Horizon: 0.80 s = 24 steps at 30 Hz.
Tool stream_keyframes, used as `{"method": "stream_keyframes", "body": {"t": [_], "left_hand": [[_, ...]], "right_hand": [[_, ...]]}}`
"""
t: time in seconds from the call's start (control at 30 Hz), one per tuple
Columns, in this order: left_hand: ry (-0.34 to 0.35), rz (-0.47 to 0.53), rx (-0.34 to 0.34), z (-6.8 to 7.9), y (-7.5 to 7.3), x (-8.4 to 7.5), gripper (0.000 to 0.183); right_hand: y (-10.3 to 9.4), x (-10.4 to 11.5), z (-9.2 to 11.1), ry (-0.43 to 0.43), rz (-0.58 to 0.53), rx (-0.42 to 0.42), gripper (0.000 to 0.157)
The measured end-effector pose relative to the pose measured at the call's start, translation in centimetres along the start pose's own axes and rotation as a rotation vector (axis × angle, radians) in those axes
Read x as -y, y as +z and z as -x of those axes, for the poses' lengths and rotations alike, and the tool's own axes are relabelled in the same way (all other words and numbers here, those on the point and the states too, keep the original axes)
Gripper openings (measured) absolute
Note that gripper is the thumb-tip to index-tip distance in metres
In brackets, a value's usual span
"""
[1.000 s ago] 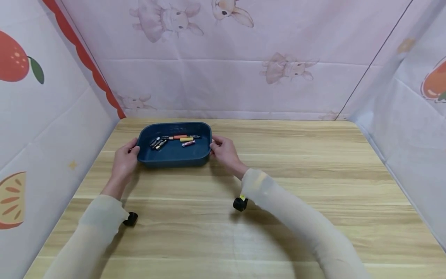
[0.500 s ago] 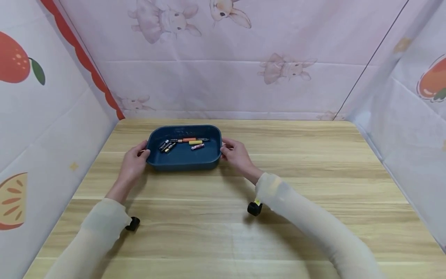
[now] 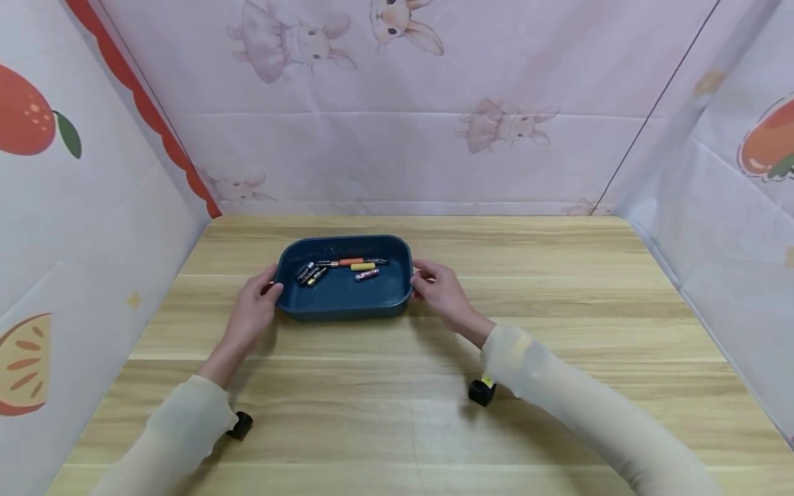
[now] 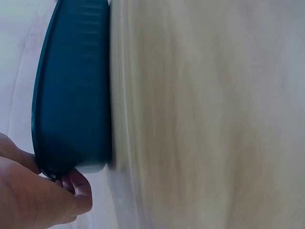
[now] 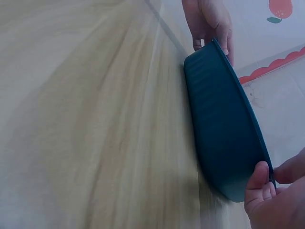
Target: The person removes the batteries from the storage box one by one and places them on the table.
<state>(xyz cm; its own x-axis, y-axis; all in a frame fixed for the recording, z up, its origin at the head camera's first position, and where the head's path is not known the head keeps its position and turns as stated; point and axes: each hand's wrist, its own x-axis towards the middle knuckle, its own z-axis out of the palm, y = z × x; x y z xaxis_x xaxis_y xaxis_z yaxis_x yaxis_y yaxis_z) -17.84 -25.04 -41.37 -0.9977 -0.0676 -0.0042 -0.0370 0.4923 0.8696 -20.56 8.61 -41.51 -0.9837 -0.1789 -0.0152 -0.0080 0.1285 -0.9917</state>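
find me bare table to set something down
Bare table lies between the right sleeve and right wall, and in front of the blue bin between the sleeves. Crowded: the bin's far half, with batteries, and its ends, gripped by the left hand and right hand.

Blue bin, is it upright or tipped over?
Upright: in the head view, the blue bin opens upward, with batteries lying on its floor.

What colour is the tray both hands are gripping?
The tray is dark teal-blue, inside and out; the head view shows it best.
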Motion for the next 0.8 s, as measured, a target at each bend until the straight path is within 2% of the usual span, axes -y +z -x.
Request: {"method": "stream_keyframes", "body": {"t": [0.3,0.8], "left_hand": [[-0.020,0.006,0.070,1.5,1.6,-1.1,0.056],[-0.031,0.000,0.106,3.5,3.8,-2.4,0.056]], "right_hand": [[-2.0,-0.4,2.3,0.030,-0.011,-0.015,0.044],[-4.6,-0.6,5.6,0.073,-0.009,0.006,0.045]]}}
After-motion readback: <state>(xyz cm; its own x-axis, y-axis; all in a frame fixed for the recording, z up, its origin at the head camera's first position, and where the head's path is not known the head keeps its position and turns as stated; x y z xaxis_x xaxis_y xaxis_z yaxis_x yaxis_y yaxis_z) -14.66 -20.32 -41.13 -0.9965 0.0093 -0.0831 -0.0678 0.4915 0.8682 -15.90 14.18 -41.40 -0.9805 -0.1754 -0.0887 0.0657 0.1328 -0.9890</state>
